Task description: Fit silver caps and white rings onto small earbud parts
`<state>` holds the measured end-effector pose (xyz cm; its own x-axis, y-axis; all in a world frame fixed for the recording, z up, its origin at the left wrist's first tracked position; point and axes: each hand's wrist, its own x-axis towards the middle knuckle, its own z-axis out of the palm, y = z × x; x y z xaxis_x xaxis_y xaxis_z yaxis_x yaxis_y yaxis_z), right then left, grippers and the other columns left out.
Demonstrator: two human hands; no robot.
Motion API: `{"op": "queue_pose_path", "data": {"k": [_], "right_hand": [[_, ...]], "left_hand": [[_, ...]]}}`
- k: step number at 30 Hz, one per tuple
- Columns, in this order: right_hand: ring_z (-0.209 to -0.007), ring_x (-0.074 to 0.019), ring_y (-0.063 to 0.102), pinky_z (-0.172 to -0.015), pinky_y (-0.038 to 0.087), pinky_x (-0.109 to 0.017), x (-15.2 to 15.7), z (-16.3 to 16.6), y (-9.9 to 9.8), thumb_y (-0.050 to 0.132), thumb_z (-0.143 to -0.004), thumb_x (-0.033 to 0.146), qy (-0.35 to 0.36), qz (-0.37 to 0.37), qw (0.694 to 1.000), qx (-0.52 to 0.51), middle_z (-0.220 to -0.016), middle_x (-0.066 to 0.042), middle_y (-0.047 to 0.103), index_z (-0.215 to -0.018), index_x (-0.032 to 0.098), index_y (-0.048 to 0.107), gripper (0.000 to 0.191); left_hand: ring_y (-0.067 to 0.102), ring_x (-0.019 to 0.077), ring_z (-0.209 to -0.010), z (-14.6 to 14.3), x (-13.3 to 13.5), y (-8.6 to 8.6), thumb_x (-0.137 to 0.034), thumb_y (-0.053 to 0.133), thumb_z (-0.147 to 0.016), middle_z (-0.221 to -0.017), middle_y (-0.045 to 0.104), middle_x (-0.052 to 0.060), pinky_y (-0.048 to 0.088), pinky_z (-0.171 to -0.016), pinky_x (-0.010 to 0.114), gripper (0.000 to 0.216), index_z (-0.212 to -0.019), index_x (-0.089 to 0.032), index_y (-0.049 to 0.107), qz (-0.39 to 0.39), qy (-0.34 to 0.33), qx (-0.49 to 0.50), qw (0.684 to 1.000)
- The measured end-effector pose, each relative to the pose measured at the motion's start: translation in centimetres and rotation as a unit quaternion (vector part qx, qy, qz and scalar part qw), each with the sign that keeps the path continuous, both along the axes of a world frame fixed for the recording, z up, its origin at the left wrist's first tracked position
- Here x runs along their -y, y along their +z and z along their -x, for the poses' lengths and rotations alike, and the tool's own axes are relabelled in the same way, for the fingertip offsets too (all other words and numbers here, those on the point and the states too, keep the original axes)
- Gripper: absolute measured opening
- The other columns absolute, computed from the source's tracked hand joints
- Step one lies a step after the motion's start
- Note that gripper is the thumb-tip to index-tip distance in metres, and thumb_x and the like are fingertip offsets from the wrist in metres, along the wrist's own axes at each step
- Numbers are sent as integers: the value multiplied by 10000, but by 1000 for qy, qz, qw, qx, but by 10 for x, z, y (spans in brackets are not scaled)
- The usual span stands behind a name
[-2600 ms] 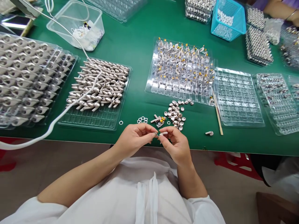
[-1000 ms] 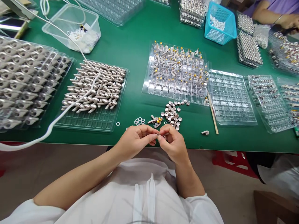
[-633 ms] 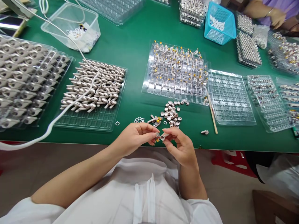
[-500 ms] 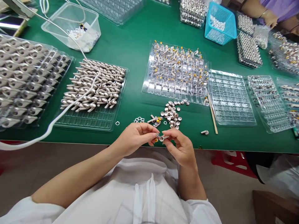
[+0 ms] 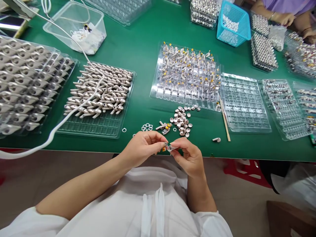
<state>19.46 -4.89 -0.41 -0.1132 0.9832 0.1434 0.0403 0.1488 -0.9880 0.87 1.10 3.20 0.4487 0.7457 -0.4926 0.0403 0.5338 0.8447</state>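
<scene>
Just over the table's front edge, my left hand (image 5: 143, 146) pinches a small round earbud part (image 5: 166, 144) with an orange tab below it. Closed around the stem of an open-ended earbud shell (image 5: 170, 148), my right hand (image 5: 189, 154) holds it against that part. Whether the two pieces are joined I cannot tell. Beyond my fingertips lie a small heap of stemmed pieces with orange tabs (image 5: 165, 127), a pile of round earbud caps (image 5: 181, 121) and several white rings (image 5: 147, 127). A single earbud (image 5: 216, 140) rests to the right.
A tray of stemmed shells (image 5: 98, 92) and a white cable (image 5: 74, 113) lie left. Ahead is a clear tray of orange-tabbed parts (image 5: 187, 72). A wooden stick (image 5: 225, 123) lies beside another clear tray (image 5: 247, 105). A blue basket (image 5: 233, 28) stands farther back, near another person's hand (image 5: 283, 18).
My right hand has shifted slightly left, bringing the shell nearer the part in my left hand. At the upper right, the other person's hands have moved.
</scene>
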Motion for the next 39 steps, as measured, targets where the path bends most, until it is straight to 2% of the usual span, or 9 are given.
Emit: {"op": "queue_pose_path", "data": {"k": [6, 12, 16, 20, 24, 27, 30, 32, 39], "right_hand": [[-817, -158, 632, -678, 534, -290, 2, -2, 2, 646, -844, 67, -14, -62, 996, 69, -946, -28, 685, -1116, 300, 666, 358], [-883, -197, 632, -747, 545, -350, 6, 3, 2, 620, -863, 100, -67, -123, 975, 171, -1009, -62, 662, -1248, 326, 635, 446], [-859, -190, 604, -751, 525, -355, 9, 8, -2, 605, -871, 87, -130, -132, 965, 185, -971, -57, 623, -1258, 357, 638, 473], [-817, -172, 598, -679, 513, -312, 13, 14, -5, 620, -883, 140, -164, -69, 976, 128, -957, -47, 607, -1181, 360, 690, 376], [-825, -171, 617, -647, 502, -283, 12, 20, -7, 640, -892, 230, -142, 26, 989, 7, -931, -45, 647, -1057, 304, 740, 207], [-706, -136, 591, -567, 479, -249, 10, 21, -9, 684, -865, 299, -130, 88, 983, -99, -883, -32, 665, -977, 255, 726, 128], [-615, -114, 558, -517, 464, -230, 8, 21, -12, 734, -815, 365, -112, 154, 968, -160, -816, -21, 666, -936, 220, 679, 197], [-601, -109, 553, -511, 462, -222, 7, 22, -13, 764, -780, 391, -97, 181, 961, -185, -781, -13, 653, -906, 211, 648, 249], [-586, -106, 553, -495, 460, -214, 2, 30, -14, 823, -689, 457, -67, 199, 948, -239, -760, 5, 621, -862, 233, 546, 396]], "left_hand": [[540, 78, -546, 1, 0, -1, -266, 736, -702, -673, 681, 5, 446, -541, 200, 162, -768, -122, 701, 12, -7, 16, 1000], [608, 107, -603, 3, 3, -1, -314, 774, -715, -704, 697, 13, 513, -626, 239, 238, -849, -132, 699, 22, 14, 45, 999], [624, 120, -618, 5, 7, -1, -332, 773, -730, -750, 711, 26, 540, -645, 260, 263, -885, -136, 692, 14, 16, 39, 999], [639, 134, -658, 6, 9, 1, -359, 753, -761, -719, 695, 26, 537, -641, 253, 249, -842, -134, 687, 14, -9, 55, 998], [641, 150, -737, 6, 11, 1, -379, 736, -781, -749, 690, 41, 539, -660, 248, 250, -802, -133, 695, 18, -43, 77, 996], [619, 131, -710, 6, 10, 0, -369, 738, -783, -765, 679, 32, 532, -649, 238, 237, -810, -137, 699, -1, -29, 63, 998], [622, 133, -728, 5, 7, -2, -327, 777, -746, -801, 680, 26, 535, -657, 239, 229, -868, -152, 693, -17, 5, 64, 998], [631, 140, -756, 4, 6, -4, -298, 789, -733, -814, 687, 29, 544, -700, 255, 247, -913, -157, 695, -17, 5, 85, 996], [642, 151, -779, 2, 5, -6, -281, 802, -711, -847, 667, 30, 555, -759, 299, 229, -887, -153, 728, -2, -31, 120, 992]]}}
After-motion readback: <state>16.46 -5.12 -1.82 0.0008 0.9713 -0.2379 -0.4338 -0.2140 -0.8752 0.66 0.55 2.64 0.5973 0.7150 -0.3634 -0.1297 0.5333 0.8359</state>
